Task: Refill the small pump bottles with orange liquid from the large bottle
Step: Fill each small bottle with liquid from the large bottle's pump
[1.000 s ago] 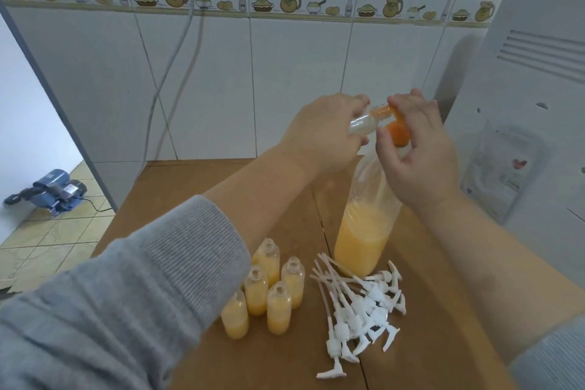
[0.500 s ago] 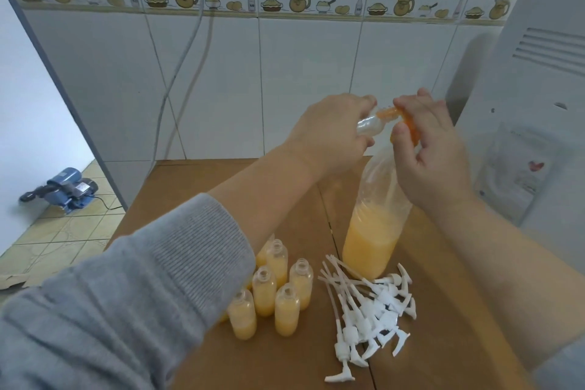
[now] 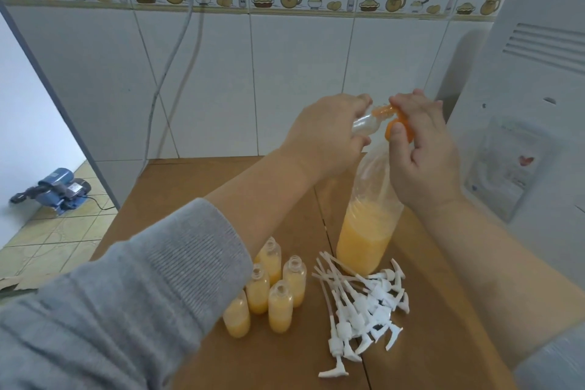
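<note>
A large clear bottle (image 3: 367,231) stands on the wooden table (image 3: 202,196), about a third full of orange liquid. My left hand (image 3: 326,133) holds a small clear bottle (image 3: 460,125) tilted on its side above the large bottle's top. My right hand (image 3: 418,149) pinches an orange funnel-like piece (image 3: 399,125) at the small bottle's mouth. Several small open bottles (image 3: 269,291) with orange liquid stand in a cluster near the table's front. A heap of white pump heads (image 3: 364,304) lies to their right.
A white appliance (image 3: 531,111) stands along the table's right side. Tiled wall rises behind the table, with cables hanging down it. A blue machine (image 3: 60,191) sits on the floor at the left.
Both hands have stayed together over the large bottle; the small bottle tilts a little more. The camera view shifted slightly.
</note>
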Available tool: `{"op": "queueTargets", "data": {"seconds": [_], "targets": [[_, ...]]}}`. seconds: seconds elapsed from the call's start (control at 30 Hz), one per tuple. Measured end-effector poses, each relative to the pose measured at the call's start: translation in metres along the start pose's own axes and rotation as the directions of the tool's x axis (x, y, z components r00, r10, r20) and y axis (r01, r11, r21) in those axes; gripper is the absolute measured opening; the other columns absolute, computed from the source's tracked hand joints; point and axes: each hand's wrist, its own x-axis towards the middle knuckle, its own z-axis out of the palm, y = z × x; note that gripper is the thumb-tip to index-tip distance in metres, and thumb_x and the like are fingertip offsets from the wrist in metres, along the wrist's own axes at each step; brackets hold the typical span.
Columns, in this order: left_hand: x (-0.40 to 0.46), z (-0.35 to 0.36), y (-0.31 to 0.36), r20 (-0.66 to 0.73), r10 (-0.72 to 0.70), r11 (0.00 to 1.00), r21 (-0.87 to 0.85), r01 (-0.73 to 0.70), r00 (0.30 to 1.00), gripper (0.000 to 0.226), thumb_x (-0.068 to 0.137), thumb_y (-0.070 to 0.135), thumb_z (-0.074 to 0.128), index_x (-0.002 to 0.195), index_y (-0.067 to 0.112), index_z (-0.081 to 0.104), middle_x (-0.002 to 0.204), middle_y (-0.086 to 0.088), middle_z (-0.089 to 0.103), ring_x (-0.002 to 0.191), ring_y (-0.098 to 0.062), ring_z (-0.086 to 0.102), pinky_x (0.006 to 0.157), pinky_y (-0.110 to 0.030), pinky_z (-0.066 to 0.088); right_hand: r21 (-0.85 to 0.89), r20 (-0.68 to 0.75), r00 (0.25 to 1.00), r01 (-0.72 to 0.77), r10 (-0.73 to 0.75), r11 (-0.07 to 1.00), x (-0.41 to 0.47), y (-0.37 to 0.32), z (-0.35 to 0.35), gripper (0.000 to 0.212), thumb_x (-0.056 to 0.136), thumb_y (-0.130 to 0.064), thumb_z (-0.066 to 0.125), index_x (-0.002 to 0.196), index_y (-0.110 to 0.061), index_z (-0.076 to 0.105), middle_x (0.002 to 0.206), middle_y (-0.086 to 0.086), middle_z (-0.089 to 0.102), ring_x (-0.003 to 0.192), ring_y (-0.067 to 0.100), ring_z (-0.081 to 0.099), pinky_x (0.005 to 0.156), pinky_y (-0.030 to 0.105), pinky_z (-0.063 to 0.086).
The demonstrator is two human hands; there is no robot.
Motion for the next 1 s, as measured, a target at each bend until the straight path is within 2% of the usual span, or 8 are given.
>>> {"op": "queueTargets", "data": {"seconds": [0.1,0.2,0.33,0.57,0.73,0.8,0.9,1.0], "targets": [[0.005,-0.009,0.0,0.003,-0.015,1.0,0.014,0.015,1.0,0.034,0.082,0.03,0.067,0.113,0.017,0.056,0.105,0.003,0.061,0.083,-0.016,0.049,0.076,-0.033,0.045,0.013,0.026,1.0,0.018,-0.018,1.0,0.012,-0.003,-0.011,0.045,0.097,-0.026,0.03,0.127,-0.003,0.055,0.128,0.01,0.057,0.136,0.021,0.037,0.118,0.039,0.016],[0.007,-0.012,0.003,-0.014,0.004,1.0,0.019,-0.004,1.0,0.039,0.083,0.029,0.067,0.119,0.019,0.055,0.108,0.004,0.061,0.084,-0.013,0.046,0.076,-0.029,0.041,0.021,-0.033,0.999,0.026,-0.026,0.999,0.014,-0.003,-0.012,0.043,0.097,-0.024,0.031,0.123,-0.002,0.058,0.125,0.01,0.059,0.135,0.024,0.039,0.118,0.034,0.014],[0.002,-0.004,0.003,-0.039,0.002,0.999,-0.049,-0.004,0.999,0.036,0.081,0.026,0.068,0.114,0.016,0.057,0.1,0.004,0.062,0.081,-0.015,0.049,0.076,-0.032,0.044,-0.002,-0.102,0.995,0.001,-0.001,1.0,0.003,-0.004,0.003,0.039,0.097,-0.021,0.035,0.123,-0.002,0.056,0.125,0.011,0.059,0.135,0.024,0.038,0.117,0.032,0.012],[-0.002,0.001,0.0,-0.018,-0.016,0.998,-0.054,0.015,1.0,0.038,0.081,0.026,0.067,0.117,0.016,0.057,0.102,0.005,0.062,0.082,-0.014,0.049,0.079,-0.035,0.046,-0.012,-0.062,0.998,-0.015,0.014,1.0,0.001,-0.004,0.005,0.042,0.095,-0.024,0.034,0.123,-0.002,0.056,0.127,0.011,0.058,0.135,0.023,0.038,0.118,0.029,0.012],[0.002,-0.007,-0.001,-0.058,0.007,0.999,-0.037,-0.009,0.998,0.039,0.083,0.028,0.066,0.119,0.02,0.056,0.103,0.008,0.061,0.08,-0.011,0.046,0.073,-0.026,0.038,-0.038,-0.048,0.998,0.028,-0.03,0.999,0.011,-0.008,-0.006,0.048,0.098,-0.03,0.028,0.124,-0.001,0.056,0.127,0.011,0.058,0.135,0.024,0.038,0.117,0.027,0.011],[0.002,-0.003,0.002,-0.074,0.022,0.999,-0.038,-0.025,0.997,0.041,0.083,0.027,0.066,0.122,0.018,0.055,0.105,0.007,0.061,0.082,-0.01,0.044,0.074,-0.025,0.038,-0.054,-0.088,0.996,0.021,-0.025,0.998,0.008,-0.006,-0.003,0.045,0.098,-0.027,0.03,0.124,-0.001,0.056,0.127,0.012,0.058,0.135,0.025,0.038,0.118,0.03,0.013],[-0.001,0.003,0.0,-0.086,0.017,0.997,-0.072,-0.023,0.996,0.04,0.082,0.024,0.065,0.12,0.014,0.057,0.105,0.004,0.064,0.085,-0.013,0.05,0.082,-0.031,0.045,-0.048,-0.145,0.989,0.01,-0.016,0.999,0.003,-0.003,0.007,0.039,0.096,-0.021,0.034,0.121,-0.001,0.057,0.125,0.013,0.059,0.134,0.026,0.039,0.118,0.033,0.015],[-0.003,0.009,-0.003,-0.07,0.005,0.997,-0.078,-0.011,0.998,0.041,0.081,0.023,0.065,0.12,0.013,0.058,0.107,0.003,0.065,0.096,-0.017,0.057,0.085,-0.032,0.046,-0.035,-0.134,0.991,-0.005,0.001,0.999,0.0,0.0,0.014,0.038,0.095,-0.018,0.035,0.12,-0.001,0.057,0.123,0.012,0.059,0.134,0.025,0.04,0.118,0.03,0.014]]}}
